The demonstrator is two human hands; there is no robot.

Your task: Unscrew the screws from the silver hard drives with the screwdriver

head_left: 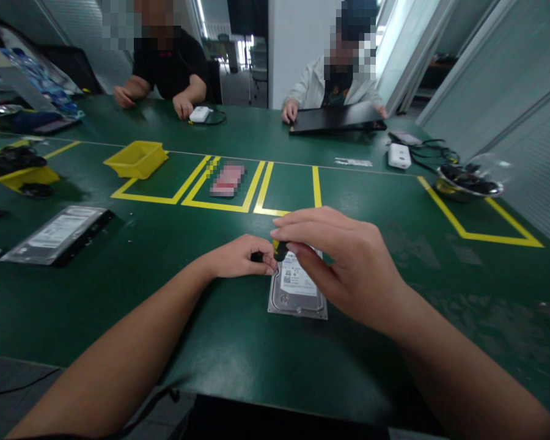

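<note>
A silver hard drive with a white label lies flat on the green table in front of me. My right hand is closed on a short yellow-and-black screwdriver handle above the drive's upper left part; its tip is hidden. At the drive's left edge, my left hand has its thumb and fingers curled together, gripping the edge close to the screwdriver. Part of the drive's top is covered by my right hand.
Further left lies a larger drive on a black bracket. A yellow bin, a pixelated pink item and a metal bowl of dark parts stand beyond. Across the table sit two people, one holding a black panel.
</note>
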